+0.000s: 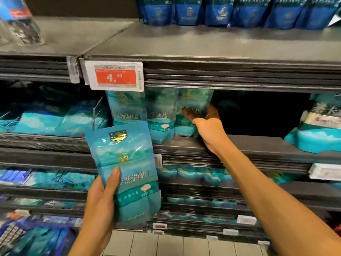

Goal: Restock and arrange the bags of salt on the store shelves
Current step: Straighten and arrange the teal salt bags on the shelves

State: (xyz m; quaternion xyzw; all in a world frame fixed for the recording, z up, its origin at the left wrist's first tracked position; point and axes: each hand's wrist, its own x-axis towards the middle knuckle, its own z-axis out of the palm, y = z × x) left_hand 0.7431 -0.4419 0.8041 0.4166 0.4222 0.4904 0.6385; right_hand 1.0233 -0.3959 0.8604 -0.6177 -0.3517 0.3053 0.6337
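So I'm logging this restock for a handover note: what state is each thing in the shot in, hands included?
Left hand: gripping a teal salt bag, held upright off the shelf.
Right hand: reaching into the shelf, fingers on the rightmost standing bag.
Standing bags: three upright in a row.
Shelf space right of them: dark, nothing visible.
Price tag: clipped to shelf edge, reads 4.90.

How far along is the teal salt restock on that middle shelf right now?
Partly done. Three teal salt bags already stand upright in a row under the red price tag. In hand: the left hand holds another teal bag ready, while the right hand grips the rightmost standing bag. Left: the dark gap to the right of that row looks unfilled.
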